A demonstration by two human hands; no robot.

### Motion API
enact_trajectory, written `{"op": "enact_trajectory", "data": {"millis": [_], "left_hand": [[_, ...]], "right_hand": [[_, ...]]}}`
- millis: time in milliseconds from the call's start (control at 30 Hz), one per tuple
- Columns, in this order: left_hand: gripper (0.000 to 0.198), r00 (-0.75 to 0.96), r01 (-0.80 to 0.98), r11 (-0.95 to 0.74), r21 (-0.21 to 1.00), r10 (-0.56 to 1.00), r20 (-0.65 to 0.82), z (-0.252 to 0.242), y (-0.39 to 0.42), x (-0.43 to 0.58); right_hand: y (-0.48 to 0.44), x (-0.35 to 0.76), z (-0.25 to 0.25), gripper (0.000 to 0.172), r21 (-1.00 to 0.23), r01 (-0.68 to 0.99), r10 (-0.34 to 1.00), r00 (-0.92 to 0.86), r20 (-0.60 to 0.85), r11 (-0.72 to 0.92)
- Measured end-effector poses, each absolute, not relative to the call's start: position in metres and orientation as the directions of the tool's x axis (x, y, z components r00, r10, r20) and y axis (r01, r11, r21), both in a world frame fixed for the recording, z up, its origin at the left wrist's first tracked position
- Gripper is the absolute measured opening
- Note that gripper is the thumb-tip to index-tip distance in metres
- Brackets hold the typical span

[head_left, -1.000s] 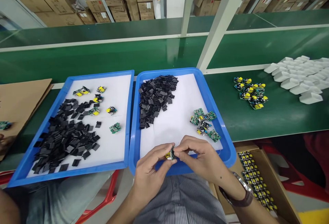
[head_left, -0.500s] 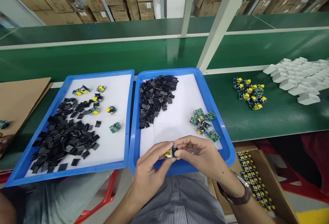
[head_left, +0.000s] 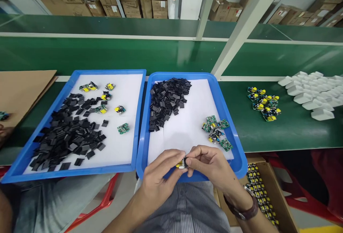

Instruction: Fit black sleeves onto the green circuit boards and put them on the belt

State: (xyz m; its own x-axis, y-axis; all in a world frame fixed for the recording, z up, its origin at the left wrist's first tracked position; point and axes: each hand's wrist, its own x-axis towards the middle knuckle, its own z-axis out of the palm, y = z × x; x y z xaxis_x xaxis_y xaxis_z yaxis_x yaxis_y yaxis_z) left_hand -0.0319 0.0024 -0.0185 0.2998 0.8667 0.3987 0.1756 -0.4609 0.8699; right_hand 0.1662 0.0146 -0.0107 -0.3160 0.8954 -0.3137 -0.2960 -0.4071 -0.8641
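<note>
Over the near edge of the right blue tray (head_left: 143, 143), my left hand (head_left: 162, 170) pinches a small circuit board (head_left: 181, 164) with a yellow part on it. The fingers of my right hand (head_left: 207, 161) are closed against the board's right side, at a dark piece that they mostly cover. A heap of black flat pieces (head_left: 168, 101) lies at the back left of this tray. Several loose circuit boards (head_left: 217, 131) rest on the white sheet at its right.
The left blue tray (head_left: 138, 118) holds more black pieces (head_left: 69, 133) and boards. On the green bench (head_left: 241, 133) sit a cluster of boards (head_left: 264, 104) and white housings (head_left: 312, 92). A cardboard box (head_left: 278, 186) of boards stands below. Another person's leg (head_left: 66, 197) shows at lower left.
The camera view has shifted slightly. My right thumb and fingers have changed their grip at the board's right side, while my left hand still holds the board.
</note>
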Motion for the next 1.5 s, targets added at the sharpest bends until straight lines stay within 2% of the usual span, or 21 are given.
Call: {"op": "enact_trajectory", "data": {"millis": [100,200,333,467,733,867,933,1033,1100,1200,1333,1500], "left_hand": [[0.057,0.271,0.207,-0.489,0.847,0.861,0.431,-0.021,0.001,-0.028],[0.053,0.198,0.273,-0.442,0.854,0.895,0.4,-0.021,0.001,-0.023],[0.045,0.083,0.341,-0.391,0.855,0.918,0.387,-0.019,0.0,-0.021],[0.047,0.073,0.344,-0.404,0.848,0.912,0.404,-0.02,-0.002,-0.022],[0.049,0.07,0.331,-0.472,0.817,0.876,0.477,-0.022,-0.003,-0.025],[0.042,0.129,0.333,-0.5,0.8,0.864,0.486,-0.026,-0.002,-0.025],[0.045,0.162,0.397,-0.494,0.774,0.867,0.471,-0.029,-0.002,-0.025],[0.058,0.194,0.501,-0.491,0.713,0.866,0.461,-0.03,0.001,-0.026],[0.056,0.219,0.518,-0.536,0.666,0.836,0.503,-0.029,0.005,-0.029],[0.044,0.352,0.519,-0.625,0.584,0.778,0.52,-0.027,0.016,-0.033],[0.034,0.545,0.52,-0.725,0.453,0.689,0.478,-0.026,0.028,-0.018],[0.034,0.683,0.494,-0.795,0.352,0.605,0.409,-0.034,0.035,0.025]], "right_hand": [[0.017,0.165,-0.012,0.02,-0.891,-0.246,0.905,-0.293,-0.308,-0.383],[0.014,0.165,-0.015,0.018,-0.914,-0.215,0.923,-0.256,-0.287,-0.343],[0.0,0.162,-0.016,0.023,-0.991,-0.067,0.982,-0.156,-0.105,-0.117],[-0.012,0.155,-0.015,0.03,-0.999,0.047,0.991,-0.131,0.021,0.028],[-0.01,0.145,-0.012,0.022,-0.999,0.025,0.985,-0.167,0.033,0.038],[-0.01,0.137,-0.009,0.02,-0.998,0.015,0.997,-0.056,0.057,0.058],[-0.004,0.144,-0.01,0.018,-0.992,0.067,0.994,-0.002,0.109,0.109],[0.013,0.189,-0.017,0.012,-0.945,0.301,0.967,0.171,0.186,0.129],[0.026,0.24,-0.024,0.024,-0.873,0.487,0.894,0.4,0.202,-0.021],[0.043,0.321,-0.035,0.041,-0.807,0.571,0.797,0.553,0.243,-0.15],[0.066,0.387,-0.047,0.059,-0.748,0.621,0.767,0.591,0.25,-0.235],[0.085,0.394,-0.041,0.077,-0.685,0.684,0.777,0.564,0.28,-0.25]]}}
